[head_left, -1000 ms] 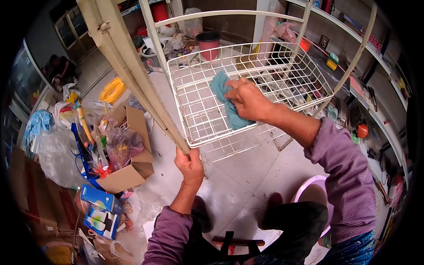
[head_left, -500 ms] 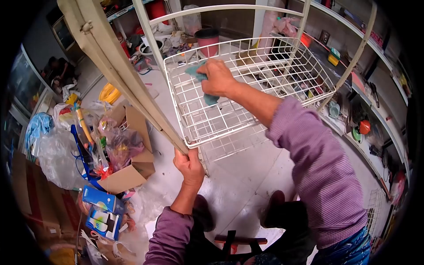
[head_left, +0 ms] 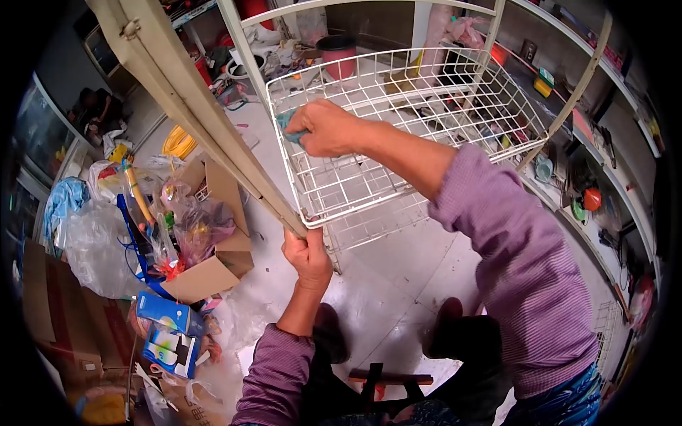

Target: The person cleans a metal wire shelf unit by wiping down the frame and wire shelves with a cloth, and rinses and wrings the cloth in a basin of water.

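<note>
A white wire rack [head_left: 419,176] stands in front of me, with a lower wire shelf [head_left: 376,227] under its basket. My right hand [head_left: 328,129] is closed on a teal cloth [head_left: 290,122], which lies against the left side of the basket's wires. The fist hides part of the cloth. My left hand [head_left: 309,255] is wrapped round the lower end of a beige metal post [head_left: 213,153], just below the basket's front left corner. That post slants from the upper left down to my hand.
To the left, an open cardboard box [head_left: 206,280] holds plastic bags, beside a blue carton [head_left: 170,312] and clear plastic wrapping [head_left: 96,245]. Cluttered shelves [head_left: 625,206] run along the right. A pink bucket [head_left: 337,58] stands behind the rack. Far left, another person [head_left: 99,106] is low down.
My right hand has moved left and slightly down with the cloth, from over the basket's mesh to its left side. My left hand keeps its hold on the post. The view has shifted slightly.
</note>
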Tool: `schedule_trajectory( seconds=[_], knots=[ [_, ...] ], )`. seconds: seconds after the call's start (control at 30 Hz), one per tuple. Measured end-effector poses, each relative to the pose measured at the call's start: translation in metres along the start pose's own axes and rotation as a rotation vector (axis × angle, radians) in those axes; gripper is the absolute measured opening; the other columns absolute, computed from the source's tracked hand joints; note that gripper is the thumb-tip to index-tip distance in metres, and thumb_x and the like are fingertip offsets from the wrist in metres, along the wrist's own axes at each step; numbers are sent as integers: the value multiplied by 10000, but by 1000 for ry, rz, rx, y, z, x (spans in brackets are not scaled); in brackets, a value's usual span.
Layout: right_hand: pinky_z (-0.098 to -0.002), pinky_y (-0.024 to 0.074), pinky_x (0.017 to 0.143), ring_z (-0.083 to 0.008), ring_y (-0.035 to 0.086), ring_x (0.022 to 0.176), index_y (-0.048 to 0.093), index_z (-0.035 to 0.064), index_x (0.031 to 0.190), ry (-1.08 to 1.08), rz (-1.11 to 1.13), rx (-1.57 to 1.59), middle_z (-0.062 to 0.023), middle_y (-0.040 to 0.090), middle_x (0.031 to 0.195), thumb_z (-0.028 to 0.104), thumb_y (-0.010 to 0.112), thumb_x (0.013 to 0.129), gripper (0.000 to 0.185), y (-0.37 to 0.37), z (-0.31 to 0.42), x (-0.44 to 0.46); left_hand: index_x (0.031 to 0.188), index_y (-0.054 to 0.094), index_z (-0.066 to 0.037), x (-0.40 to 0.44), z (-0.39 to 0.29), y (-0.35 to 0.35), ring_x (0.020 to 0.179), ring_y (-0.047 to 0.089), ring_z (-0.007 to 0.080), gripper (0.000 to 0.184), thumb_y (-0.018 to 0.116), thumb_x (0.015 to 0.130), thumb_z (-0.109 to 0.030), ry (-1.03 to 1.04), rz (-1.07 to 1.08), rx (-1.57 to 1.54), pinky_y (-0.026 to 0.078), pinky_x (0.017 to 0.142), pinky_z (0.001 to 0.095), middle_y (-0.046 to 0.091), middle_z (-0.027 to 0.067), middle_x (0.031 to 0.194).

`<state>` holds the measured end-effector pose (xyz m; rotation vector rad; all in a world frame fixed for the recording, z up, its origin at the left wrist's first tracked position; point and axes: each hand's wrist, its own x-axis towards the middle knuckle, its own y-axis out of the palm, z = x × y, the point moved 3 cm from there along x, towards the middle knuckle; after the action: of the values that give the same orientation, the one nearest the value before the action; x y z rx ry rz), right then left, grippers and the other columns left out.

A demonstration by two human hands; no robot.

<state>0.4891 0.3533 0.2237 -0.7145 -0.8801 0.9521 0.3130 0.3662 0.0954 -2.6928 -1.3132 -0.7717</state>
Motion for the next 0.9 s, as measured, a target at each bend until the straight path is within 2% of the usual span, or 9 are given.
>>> schedule_trajectory(
  seconds=[0.3, 0.37, 0.5, 0.57, 0.63, 0.7, 0.77, 0.8, 0.9],
  knots=[
    [-318, 441, 866, -301, 537, 1010, 674, 4, 910, -240, 84, 90, -186, 607, 1030, -32, 516, 601, 349, -21, 43, -76, 920, 527, 26, 2, 2, -2, 631, 491, 103, 132, 533, 828, -69, -17, 18, 51, 415, 582, 255, 554, 38, 702],
    [-323, 428, 888, -287, 493, 1067, 679, 23, 910, -109, 370, 271, -166, 582, 1108, -78, 493, 617, 362, -28, 48, -90, 928, 528, 27, -1, 4, -1, 640, 500, 107, 140, 534, 826, -68, -27, 18, 36, 419, 591, 257, 564, 47, 710],
    [-311, 465, 814, -219, 586, 904, 669, 37, 949, -17, 341, 275, -128, 636, 980, -50, 526, 686, 312, -51, 41, -91, 927, 527, 26, 3, 3, -1, 639, 507, 108, 138, 533, 824, -66, -12, 17, 38, 420, 586, 255, 571, 58, 713],
    [-303, 489, 747, -189, 609, 815, 668, 41, 952, 221, 260, 360, -100, 647, 924, -15, 542, 722, 268, -58, 50, -80, 925, 526, 26, 1, 5, -1, 635, 510, 110, 136, 533, 823, -64, -23, 14, 48, 420, 582, 256, 571, 59, 711],
    [-305, 501, 710, -186, 612, 801, 663, 44, 969, 3, -200, 494, -108, 642, 955, -2, 539, 724, 278, -60, 55, -65, 916, 526, 24, 1, 5, -1, 614, 509, 112, 129, 532, 823, -65, -26, -8, 41, 414, 560, 258, 569, 56, 695],
    [-308, 493, 751, -211, 611, 829, 659, 39, 979, -39, -206, 512, -128, 630, 1022, 7, 560, 713, 285, -38, 57, -65, 909, 525, 22, 1, 1, 1, 606, 508, 111, 123, 534, 821, -64, -28, -2, 54, 412, 553, 260, 566, 55, 686],
    [-324, 473, 798, -250, 596, 945, 664, 54, 983, -351, 9, 129, -147, 554, 1186, 17, 582, 757, 243, -12, 66, -72, 903, 525, 20, 1, 1, -1, 599, 507, 110, 117, 535, 820, -62, -31, -10, 65, 409, 546, 262, 564, 54, 677],
    [-342, 450, 854, -257, 595, 950, 674, 53, 954, -182, 246, 350, -152, 573, 1153, -9, 574, 737, 246, -27, 73, -72, 846, 492, -1, -1, 1, -1, 543, 447, 81, 76, 517, 824, -69, 8, -7, 92, 361, 486, 237, 504, 22, 634],
    [-337, 451, 849, -245, 598, 941, 675, 42, 927, -134, 311, 380, -152, 597, 1111, -31, 559, 725, 245, -43, 72, -66, 771, 466, -22, -2, -6, 0, 489, 390, 55, 61, 490, 812, -59, 98, 6, 160, 321, 429, 218, 445, -12, 584]
  ],
)
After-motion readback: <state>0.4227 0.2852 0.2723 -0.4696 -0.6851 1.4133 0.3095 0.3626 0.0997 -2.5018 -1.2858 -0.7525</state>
